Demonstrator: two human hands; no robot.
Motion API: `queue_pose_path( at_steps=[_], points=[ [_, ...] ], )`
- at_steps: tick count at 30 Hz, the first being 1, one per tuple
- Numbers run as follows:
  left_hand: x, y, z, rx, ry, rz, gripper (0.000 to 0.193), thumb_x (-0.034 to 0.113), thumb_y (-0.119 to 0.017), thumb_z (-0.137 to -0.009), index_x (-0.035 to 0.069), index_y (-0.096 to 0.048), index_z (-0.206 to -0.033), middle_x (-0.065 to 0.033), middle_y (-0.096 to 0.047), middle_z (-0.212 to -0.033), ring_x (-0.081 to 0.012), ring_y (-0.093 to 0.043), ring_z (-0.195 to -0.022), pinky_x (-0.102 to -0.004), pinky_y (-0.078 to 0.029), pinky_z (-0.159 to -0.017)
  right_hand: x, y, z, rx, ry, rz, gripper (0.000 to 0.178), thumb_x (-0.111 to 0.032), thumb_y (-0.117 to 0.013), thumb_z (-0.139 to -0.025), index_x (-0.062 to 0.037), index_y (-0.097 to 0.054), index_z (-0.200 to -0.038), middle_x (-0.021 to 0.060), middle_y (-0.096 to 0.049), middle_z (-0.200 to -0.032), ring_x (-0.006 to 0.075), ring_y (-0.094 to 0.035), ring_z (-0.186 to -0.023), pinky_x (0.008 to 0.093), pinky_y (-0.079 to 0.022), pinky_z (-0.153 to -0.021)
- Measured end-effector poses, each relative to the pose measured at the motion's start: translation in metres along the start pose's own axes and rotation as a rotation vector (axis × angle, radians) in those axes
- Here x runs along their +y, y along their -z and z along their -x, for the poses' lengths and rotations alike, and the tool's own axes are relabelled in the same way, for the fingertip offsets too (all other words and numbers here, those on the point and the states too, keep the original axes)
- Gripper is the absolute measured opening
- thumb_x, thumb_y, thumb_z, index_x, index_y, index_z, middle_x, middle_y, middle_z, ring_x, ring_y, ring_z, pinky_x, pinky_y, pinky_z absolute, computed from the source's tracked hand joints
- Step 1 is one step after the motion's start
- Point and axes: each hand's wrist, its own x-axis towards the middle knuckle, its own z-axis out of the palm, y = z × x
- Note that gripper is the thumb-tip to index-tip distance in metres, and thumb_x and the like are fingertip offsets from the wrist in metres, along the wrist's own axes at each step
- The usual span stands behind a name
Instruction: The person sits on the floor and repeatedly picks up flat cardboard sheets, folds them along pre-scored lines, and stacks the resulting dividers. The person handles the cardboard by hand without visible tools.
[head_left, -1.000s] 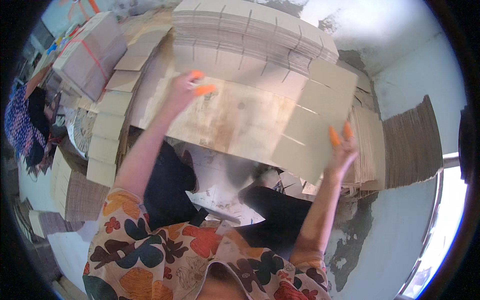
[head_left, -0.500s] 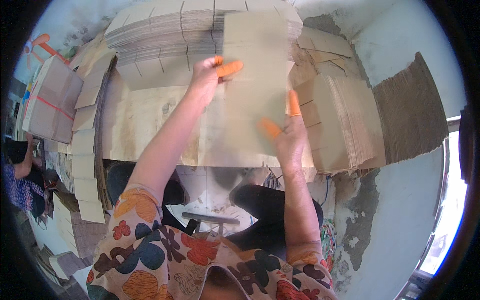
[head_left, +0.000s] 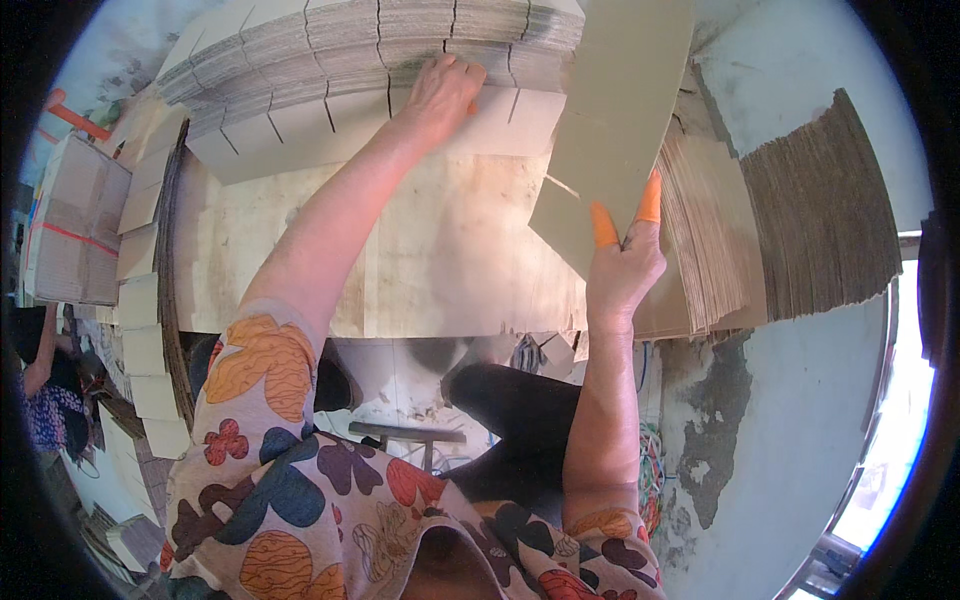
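My right hand [head_left: 625, 265] pinches the lower end of a long grey-brown cardboard strip [head_left: 620, 100] between thumb and forefinger, both in orange finger covers. The strip tilts up and to the right. Beneath it lies another cardboard piece with a slot [head_left: 556, 215]. My left hand [head_left: 445, 95] is at the front of a tall stack of slotted cardboard sheets [head_left: 330, 60], its fingers curled down against the stack. A bit of orange shows at its thumb; whatever its fingertips hold is hidden.
A wooden tabletop [head_left: 400, 250] lies before me. At right stand fanned cardboard sheets [head_left: 705, 235] and a darker cardboard bundle [head_left: 825, 215]. Overlapping cardboard pieces [head_left: 140, 300] and a taped carton [head_left: 80, 220] are at left. Another person's arm [head_left: 40, 355] shows at far left.
Both hands were at one upright cardboard strip in the middle. Now my left hand is off it and farther up at the stack, while my right hand has carried a strip right.
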Motion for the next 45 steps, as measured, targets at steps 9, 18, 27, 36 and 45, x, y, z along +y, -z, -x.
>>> queue_pose_path(
  at_steps=[9, 18, 27, 36, 45],
  points=[
    [0.011, 0.02, 0.018, 0.03, -0.057, 0.11, 0.01, 0.005, -0.062, -0.072, 0.006, -0.053, -0.077, -0.0083, -0.059, -0.075, -0.0278, -0.058, -0.083, -0.0397, -0.048, -0.064, -0.008, 0.003, 0.003, -0.067, -0.076, -0.028, 0.068, -0.003, -0.068, -0.08, -0.0097, -0.036, -0.14, 0.0158, -0.067, -0.102, 0.0148, -0.064, -0.074, 0.0263, -0.05, -0.064],
    [0.053, 0.034, 0.055, -0.02, -0.299, 0.139, 0.011, -0.002, -0.058, -0.07, 0.003, -0.058, -0.08, -0.0094, -0.061, -0.082, -0.0256, -0.06, -0.085, -0.0363, -0.052, -0.067, -0.002, -0.002, 0.006, -0.036, 0.134, -0.039, 0.068, -0.007, -0.067, -0.082, -0.0136, -0.034, -0.141, 0.0171, -0.062, -0.103, 0.0316, -0.064, -0.08, 0.037, -0.052, -0.066],
    [0.062, 0.038, 0.064, -0.07, -0.329, 0.102, 0.013, 0.0, -0.059, -0.07, 0.002, -0.062, -0.082, -0.0091, -0.06, -0.081, -0.0229, -0.057, -0.084, -0.0354, -0.051, -0.069, -0.003, 0.002, 0.009, -0.065, 0.103, -0.022, 0.068, -0.008, -0.064, -0.084, -0.0184, -0.031, -0.142, 0.0163, -0.062, -0.103, 0.0329, -0.065, -0.079, 0.037, -0.052, -0.064],
    [0.089, 0.053, 0.072, 0.003, -0.399, 0.207, 0.009, 0.003, -0.057, -0.07, 0.002, -0.057, -0.079, -0.0083, -0.057, -0.077, -0.0229, -0.056, -0.08, -0.0334, -0.051, -0.067, 0.004, -0.004, 0.012, -0.1, 0.206, 0.051, 0.066, -0.01, -0.062, -0.084, -0.015, -0.03, -0.142, 0.0144, -0.06, -0.105, 0.034, -0.064, -0.072, 0.0395, -0.053, -0.059],
    [0.104, 0.069, 0.084, 0.089, -0.375, 0.228, 0.012, 0.004, -0.057, -0.068, 0.002, -0.056, -0.079, -0.0086, -0.055, -0.075, -0.0237, -0.054, -0.077, -0.0325, -0.05, -0.067, 0.002, -0.003, 0.022, -0.256, 0.071, 0.161, 0.085, 0.003, -0.065, -0.079, -0.0169, -0.018, -0.146, 0.0183, -0.057, -0.12, 0.0287, -0.064, -0.085, 0.0349, -0.053, -0.071]
  ],
)
